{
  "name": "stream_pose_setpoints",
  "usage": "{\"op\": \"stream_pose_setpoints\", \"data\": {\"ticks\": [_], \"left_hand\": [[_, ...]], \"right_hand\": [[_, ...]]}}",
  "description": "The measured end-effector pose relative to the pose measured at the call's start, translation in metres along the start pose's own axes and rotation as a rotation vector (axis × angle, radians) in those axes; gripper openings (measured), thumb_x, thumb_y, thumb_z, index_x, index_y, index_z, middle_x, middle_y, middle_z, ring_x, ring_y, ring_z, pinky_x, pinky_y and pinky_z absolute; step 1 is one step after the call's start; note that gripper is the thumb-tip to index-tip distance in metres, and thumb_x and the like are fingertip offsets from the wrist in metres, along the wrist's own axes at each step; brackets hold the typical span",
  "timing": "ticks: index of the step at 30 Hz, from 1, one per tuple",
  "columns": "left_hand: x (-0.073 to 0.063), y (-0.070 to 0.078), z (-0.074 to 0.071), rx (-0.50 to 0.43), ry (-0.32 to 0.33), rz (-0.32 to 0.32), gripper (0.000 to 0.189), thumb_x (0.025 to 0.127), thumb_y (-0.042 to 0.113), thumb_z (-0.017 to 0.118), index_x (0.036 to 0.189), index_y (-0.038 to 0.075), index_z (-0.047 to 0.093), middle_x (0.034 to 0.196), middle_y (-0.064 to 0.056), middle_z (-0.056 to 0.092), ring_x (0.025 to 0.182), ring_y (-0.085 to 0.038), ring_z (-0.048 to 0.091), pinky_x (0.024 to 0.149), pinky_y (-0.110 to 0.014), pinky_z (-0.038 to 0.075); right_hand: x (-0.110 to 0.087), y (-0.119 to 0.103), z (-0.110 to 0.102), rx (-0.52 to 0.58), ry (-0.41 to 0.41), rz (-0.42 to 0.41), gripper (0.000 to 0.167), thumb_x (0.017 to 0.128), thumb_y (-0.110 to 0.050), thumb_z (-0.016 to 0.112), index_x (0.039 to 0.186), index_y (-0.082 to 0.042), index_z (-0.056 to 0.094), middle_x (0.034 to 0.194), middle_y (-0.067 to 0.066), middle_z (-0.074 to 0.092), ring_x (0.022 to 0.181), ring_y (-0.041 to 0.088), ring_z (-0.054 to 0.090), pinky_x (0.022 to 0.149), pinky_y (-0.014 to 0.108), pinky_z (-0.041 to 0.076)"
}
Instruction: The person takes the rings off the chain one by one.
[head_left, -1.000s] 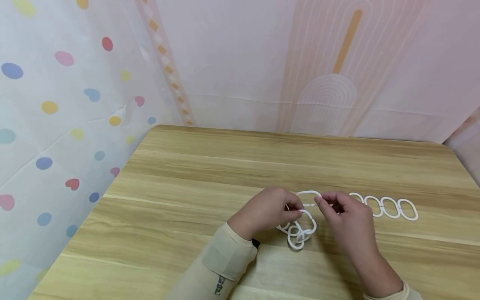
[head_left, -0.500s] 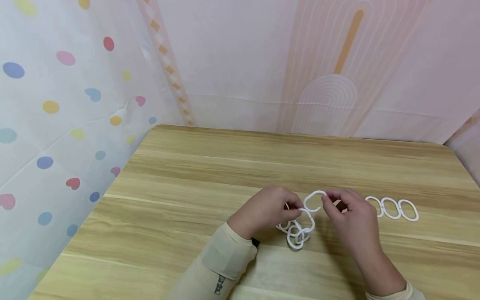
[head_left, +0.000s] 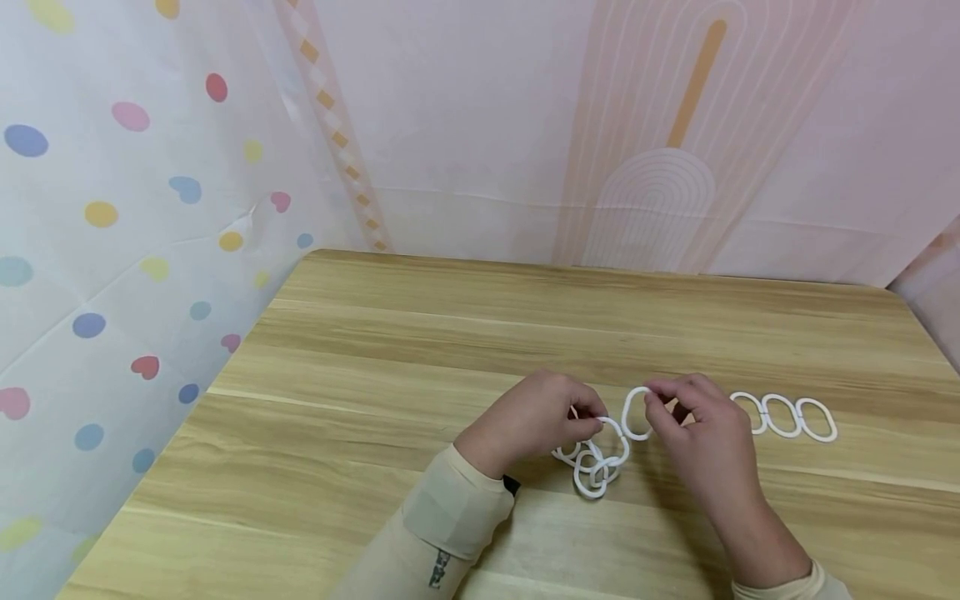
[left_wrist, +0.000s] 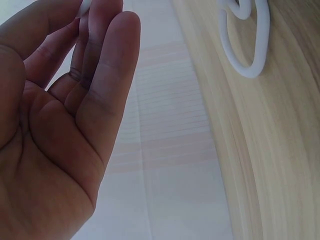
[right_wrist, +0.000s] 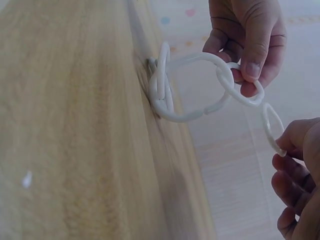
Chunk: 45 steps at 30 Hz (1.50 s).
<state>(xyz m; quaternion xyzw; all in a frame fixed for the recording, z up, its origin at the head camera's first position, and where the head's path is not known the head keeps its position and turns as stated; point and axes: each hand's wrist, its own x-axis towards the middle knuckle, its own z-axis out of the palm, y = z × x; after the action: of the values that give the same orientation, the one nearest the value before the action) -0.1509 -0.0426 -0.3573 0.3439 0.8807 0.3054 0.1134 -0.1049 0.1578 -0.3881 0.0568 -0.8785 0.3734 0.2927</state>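
My left hand [head_left: 543, 419] pinches one white plastic chain link [right_wrist: 246, 101] between thumb and fingers. From it hangs a short tangle of joined white links [head_left: 591, 493], which touches the wooden table. To its right, my right hand [head_left: 701, 450] pinches a single oval white link [head_left: 626, 417] by its right side, held upright. That link's left side comes close to the end link of the chain; whether they touch I cannot tell. In the left wrist view, the left palm [left_wrist: 60, 165] faces the camera and a hanging link [left_wrist: 254, 69] shows at top right.
A row of loose white oval links [head_left: 798, 417] lies flat on the table beyond my right hand, its left end partly covered by the hand. The wood-grain table [head_left: 450, 333] meets a patterned cloth backdrop [head_left: 480, 125] at its back edge.
My right hand has shifted slightly right and turned its link from lying sideways to upright, so the link's gap no longer shows. The left hand and chain have barely moved.
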Motion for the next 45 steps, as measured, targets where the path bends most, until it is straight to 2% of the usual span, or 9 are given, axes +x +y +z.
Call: {"op": "stream_pose_setpoints", "data": {"ticks": [6, 13, 18, 23, 36, 45], "left_hand": [[0.000, 0.000, 0.000, 0.021, -0.001, 0.006, 0.009, 0.094, 0.014, 0.072, 0.097, 0.012, 0.080, 0.088, 0.010, 0.070, 0.074, -0.001, 0.056, 0.069, -0.015, 0.046], [0.000, 0.000, 0.000, 0.016, -0.008, 0.000, 0.009, 0.094, 0.013, 0.072, 0.097, 0.012, 0.080, 0.087, 0.010, 0.070, 0.074, -0.001, 0.057, 0.069, -0.016, 0.046], [0.000, 0.000, 0.000, 0.015, -0.010, -0.007, 0.009, 0.094, 0.014, 0.072, 0.098, 0.012, 0.080, 0.092, 0.008, 0.073, 0.077, 0.000, 0.058, 0.072, -0.015, 0.047], [0.000, 0.000, 0.000, 0.016, -0.011, -0.018, 0.009, 0.094, 0.016, 0.072, 0.098, 0.013, 0.080, 0.091, 0.010, 0.071, 0.078, 0.000, 0.058, 0.072, -0.016, 0.047], [-0.001, -0.001, 0.001, 0.020, -0.004, 0.000, 0.009, 0.094, 0.016, 0.072, 0.098, 0.013, 0.080, 0.091, 0.010, 0.071, 0.079, 0.000, 0.058, 0.073, -0.016, 0.046], [-0.001, 0.000, 0.001, 0.033, -0.003, -0.003, 0.010, 0.094, 0.016, 0.072, 0.100, 0.013, 0.080, 0.096, 0.007, 0.073, 0.081, 0.000, 0.059, 0.075, -0.016, 0.047]], "right_hand": [[0.001, 0.002, 0.000, -0.028, 0.003, -0.045, 0.018, 0.080, 0.006, 0.080, 0.095, -0.004, 0.081, 0.078, 0.001, 0.067, 0.065, 0.005, 0.051, 0.055, 0.013, 0.037], [0.001, 0.006, 0.001, -0.068, 0.037, -0.129, 0.020, 0.074, 0.006, 0.084, 0.091, -0.005, 0.081, 0.073, 0.001, 0.069, 0.061, 0.008, 0.053, 0.054, 0.014, 0.037], [0.000, 0.010, 0.004, -0.100, 0.053, -0.154, 0.019, 0.076, 0.004, 0.083, 0.091, -0.006, 0.081, 0.076, 0.003, 0.070, 0.060, 0.016, 0.057, 0.062, 0.027, 0.036], [0.000, 0.015, 0.004, -0.113, 0.058, -0.155, 0.018, 0.076, 0.004, 0.083, 0.091, -0.006, 0.080, 0.078, 0.006, 0.071, 0.064, 0.023, 0.061, 0.064, 0.040, 0.037], [0.001, 0.025, 0.005, -0.147, 0.026, -0.152, 0.017, 0.078, 0.006, 0.080, 0.093, -0.003, 0.079, 0.082, 0.009, 0.072, 0.070, 0.027, 0.065, 0.064, 0.045, 0.039], [0.002, 0.038, 0.005, -0.225, -0.050, -0.070, 0.014, 0.081, 0.001, 0.079, 0.095, -0.004, 0.079, 0.086, 0.012, 0.073, 0.076, 0.032, 0.065, 0.069, 0.050, 0.037]]}}
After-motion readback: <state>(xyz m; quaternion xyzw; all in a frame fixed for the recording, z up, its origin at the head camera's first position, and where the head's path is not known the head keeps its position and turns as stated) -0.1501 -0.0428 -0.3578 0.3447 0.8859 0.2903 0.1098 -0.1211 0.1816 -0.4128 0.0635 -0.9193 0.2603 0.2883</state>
